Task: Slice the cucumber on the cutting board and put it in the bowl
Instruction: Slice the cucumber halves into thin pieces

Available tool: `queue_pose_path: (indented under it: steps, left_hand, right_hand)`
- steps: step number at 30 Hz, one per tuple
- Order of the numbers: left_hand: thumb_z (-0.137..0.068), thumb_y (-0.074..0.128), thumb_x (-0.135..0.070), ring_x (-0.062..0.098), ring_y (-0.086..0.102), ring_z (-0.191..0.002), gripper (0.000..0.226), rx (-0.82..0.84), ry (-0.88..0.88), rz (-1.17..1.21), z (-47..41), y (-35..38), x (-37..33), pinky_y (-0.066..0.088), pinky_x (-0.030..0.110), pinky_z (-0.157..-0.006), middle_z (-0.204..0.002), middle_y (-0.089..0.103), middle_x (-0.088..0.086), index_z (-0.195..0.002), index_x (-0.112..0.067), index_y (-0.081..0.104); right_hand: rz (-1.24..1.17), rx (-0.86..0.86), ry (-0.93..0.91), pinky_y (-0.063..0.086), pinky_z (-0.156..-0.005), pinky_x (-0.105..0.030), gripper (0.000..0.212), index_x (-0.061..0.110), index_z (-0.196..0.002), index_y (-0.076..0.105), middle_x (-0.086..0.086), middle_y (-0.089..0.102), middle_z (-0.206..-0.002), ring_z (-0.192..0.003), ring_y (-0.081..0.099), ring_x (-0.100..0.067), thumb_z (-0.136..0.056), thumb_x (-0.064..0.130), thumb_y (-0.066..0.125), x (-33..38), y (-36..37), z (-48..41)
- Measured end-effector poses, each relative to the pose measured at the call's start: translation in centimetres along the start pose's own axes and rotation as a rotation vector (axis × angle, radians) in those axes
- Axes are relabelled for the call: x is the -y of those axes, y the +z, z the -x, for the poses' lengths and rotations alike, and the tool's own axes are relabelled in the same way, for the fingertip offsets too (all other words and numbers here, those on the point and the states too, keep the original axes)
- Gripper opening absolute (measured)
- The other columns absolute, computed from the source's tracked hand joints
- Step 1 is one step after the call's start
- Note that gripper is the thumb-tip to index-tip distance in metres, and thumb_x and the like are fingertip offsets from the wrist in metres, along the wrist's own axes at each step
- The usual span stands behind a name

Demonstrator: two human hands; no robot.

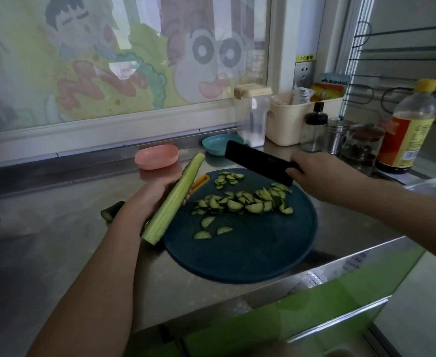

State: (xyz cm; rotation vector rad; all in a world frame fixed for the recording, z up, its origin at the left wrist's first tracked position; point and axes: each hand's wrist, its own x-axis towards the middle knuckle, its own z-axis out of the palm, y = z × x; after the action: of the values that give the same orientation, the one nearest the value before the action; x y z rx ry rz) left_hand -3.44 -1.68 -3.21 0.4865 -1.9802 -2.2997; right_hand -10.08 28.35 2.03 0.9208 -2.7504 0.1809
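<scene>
The round dark-teal cutting board (237,253) lies on the steel worktop (57,240), its near rim close to the worktop's front edge. At the board's left edge the left hand (157,194) holds a long, pale green halved cucumber (173,199) lifted and slanting, cut face up, with the fingers curled round it from below. Left of the board a short dark green cucumber end (111,211) sits on the worktop. Across the middle of the board lies a loose heap of thin half-moon cucumber slices (237,202), with a few strays toward the near side and a smaller cluster toward the far side; a yellow-handled tool (201,180) pokes out at the far left rim. Over the board's far right part the right hand (320,173) has its fingers closed round the handle of a broad black-bladed knife (258,161), whose lower corner is just beside the heap; whether it touches cannot be told. Beyond the board stand a shallow pink plastic bowl (156,157) and a shallow blue plastic bowl (220,144), and no slices show in either. The likely trouble is crowding: setting the half down among the slices could leave it rocking under the blade, or push pieces over the rim. The holding fingers also sit in the knife's path if they are not tucked back.
</scene>
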Motion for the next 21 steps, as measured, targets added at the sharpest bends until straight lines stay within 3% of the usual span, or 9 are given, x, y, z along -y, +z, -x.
queue_pose_path:
  steps: [3,6,8,10,12,16,21]
  left_hand:
    - [-0.097,0.047,-0.024,0.015,0.063,-0.052,0.032,-0.003,0.013,0.014,0.2,-0.1,0.2,0.053,0.021,-0.048,-0.069,0.066,0.010,-0.089,0.001,0.064]
    - [-0.097,0.047,-0.024,0.015,0.064,-0.053,0.032,-0.007,0.038,0.017,0.4,-0.1,0.4,0.053,0.021,-0.049,-0.072,0.066,0.011,-0.092,0.002,0.064]
    - [-0.097,0.047,-0.025,0.015,0.064,-0.053,0.032,-0.014,0.039,0.026,0.5,-0.1,0.5,0.053,0.021,-0.048,-0.075,0.066,0.011,-0.093,0.002,0.064]
    - [-0.097,0.049,-0.026,0.015,0.064,-0.055,0.032,-0.023,0.041,0.034,0.5,-0.2,0.6,0.054,0.022,-0.049,-0.076,0.066,0.012,-0.094,0.002,0.064]
    - [-0.097,0.049,-0.028,0.016,0.064,-0.056,0.033,-0.034,0.043,0.043,0.5,-0.5,0.7,0.054,0.022,-0.050,-0.075,0.067,0.011,-0.093,0.001,0.065]
    - [-0.095,0.051,-0.032,0.017,0.064,-0.056,0.037,-0.049,0.024,0.084,0.1,-1.0,0.8,0.053,0.023,-0.050,-0.072,0.069,0.009,-0.098,0.002,0.065]
    - [-0.097,0.047,-0.028,0.013,0.062,-0.050,0.035,-0.029,0.050,0.108,0.0,-0.6,0.7,0.052,0.020,-0.048,-0.064,0.068,0.006,-0.087,0.001,0.064]
  right_hand:
    - [0.054,0.084,0.090,0.044,-0.070,-0.033,0.028,0.014,-0.125,0.042,-0.014,0.061,-0.102,-0.087,0.058,-0.028,-0.099,0.022,0.040,-0.7,0.0,0.6]
    - [0.116,0.158,0.094,0.043,-0.066,-0.033,0.060,0.025,-0.149,0.011,-0.007,0.053,-0.085,-0.073,0.050,-0.023,-0.097,0.016,0.041,-0.5,-0.1,1.4]
    - [0.175,0.200,0.120,0.046,-0.069,-0.036,0.067,0.027,-0.150,0.001,-0.008,0.055,-0.089,-0.079,0.055,-0.025,-0.096,0.013,0.038,-0.1,0.3,1.8]
    - [0.182,0.192,0.160,0.047,-0.073,-0.039,0.061,0.027,-0.149,0.009,-0.014,0.060,-0.105,-0.094,0.061,-0.030,-0.097,0.013,0.037,0.4,1.3,2.3]
    - [0.209,0.186,0.195,0.047,-0.073,-0.039,0.056,0.020,-0.147,0.017,-0.014,0.060,-0.112,-0.100,0.061,-0.032,-0.096,0.009,0.036,1.4,2.3,3.0]
    - [0.244,0.259,0.224,0.046,-0.083,-0.040,0.058,0.003,-0.148,0.011,-0.019,0.053,-0.127,-0.113,0.054,-0.032,-0.095,0.001,0.033,4.7,2.7,3.3]
    - [0.112,0.335,0.247,0.039,-0.075,-0.034,0.063,-0.004,-0.148,0.005,-0.021,0.047,-0.133,-0.116,0.051,-0.033,-0.094,0.003,0.038,9.4,2.3,2.5]
